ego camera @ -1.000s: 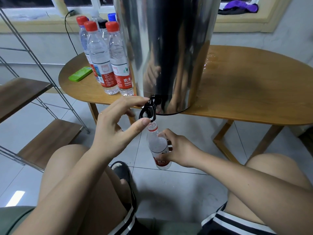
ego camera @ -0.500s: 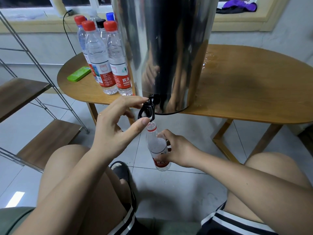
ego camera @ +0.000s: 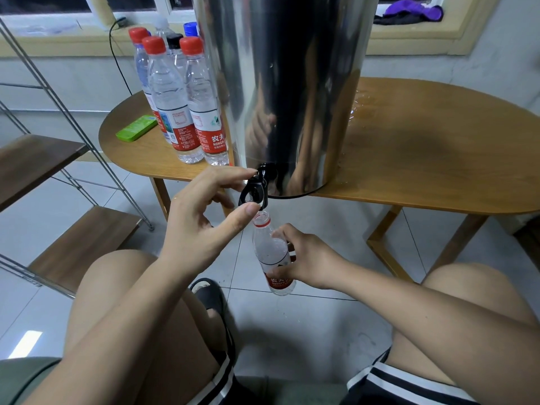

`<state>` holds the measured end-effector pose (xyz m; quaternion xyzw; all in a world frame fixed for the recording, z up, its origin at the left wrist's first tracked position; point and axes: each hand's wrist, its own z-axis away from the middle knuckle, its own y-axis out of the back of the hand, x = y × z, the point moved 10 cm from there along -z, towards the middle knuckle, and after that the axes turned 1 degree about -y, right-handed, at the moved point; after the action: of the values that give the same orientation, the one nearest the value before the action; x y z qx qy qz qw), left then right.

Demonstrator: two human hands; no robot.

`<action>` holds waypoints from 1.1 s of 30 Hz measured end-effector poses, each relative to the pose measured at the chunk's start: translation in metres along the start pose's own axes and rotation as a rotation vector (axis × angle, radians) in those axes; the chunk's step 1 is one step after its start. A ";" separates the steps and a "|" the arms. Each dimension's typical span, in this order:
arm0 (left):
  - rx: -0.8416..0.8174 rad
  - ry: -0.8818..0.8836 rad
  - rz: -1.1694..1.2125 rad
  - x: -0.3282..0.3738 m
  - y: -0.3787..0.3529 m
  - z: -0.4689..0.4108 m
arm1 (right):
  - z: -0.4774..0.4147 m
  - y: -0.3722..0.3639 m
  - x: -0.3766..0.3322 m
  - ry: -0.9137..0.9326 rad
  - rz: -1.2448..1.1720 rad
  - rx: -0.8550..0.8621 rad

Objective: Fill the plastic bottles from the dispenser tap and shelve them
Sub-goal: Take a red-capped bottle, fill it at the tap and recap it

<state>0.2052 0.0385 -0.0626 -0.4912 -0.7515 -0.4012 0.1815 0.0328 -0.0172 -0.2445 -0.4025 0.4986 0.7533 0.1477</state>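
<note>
A tall steel dispenser (ego camera: 286,92) stands at the front edge of a wooden table (ego camera: 423,159). Its black tap (ego camera: 254,190) juts out over the floor. My left hand (ego camera: 204,220) pinches the tap lever between forefinger above and thumb below. Directly under the spout, my right hand (ego camera: 306,258) grips an uncapped clear bottle (ego camera: 271,252) with a red label, tilted slightly, water partway up its body. Several capped bottles (ego camera: 175,95), mostly red-capped, stand together on the table left of the dispenser.
A metal rack with wooden shelves (ego camera: 38,159) stands at the left. A green flat object (ego camera: 136,127) lies on the table by the capped bottles. Water is spilled on the tabletop right of the dispenser. My bare knees and a black sandal (ego camera: 210,293) are below.
Both hands stay in place at the tap and bottle. The water level in the held bottle looks slightly higher.
</note>
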 end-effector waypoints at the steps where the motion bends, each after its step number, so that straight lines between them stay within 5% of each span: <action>1: -0.001 0.001 0.002 0.000 0.000 0.000 | 0.000 0.000 0.000 0.001 -0.002 0.001; 33: -0.006 0.015 0.012 -0.001 0.000 0.000 | 0.000 -0.002 0.002 0.017 -0.019 0.000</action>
<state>0.2055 0.0379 -0.0636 -0.4931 -0.7461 -0.4059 0.1880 0.0330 -0.0170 -0.2469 -0.4137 0.4961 0.7484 0.1505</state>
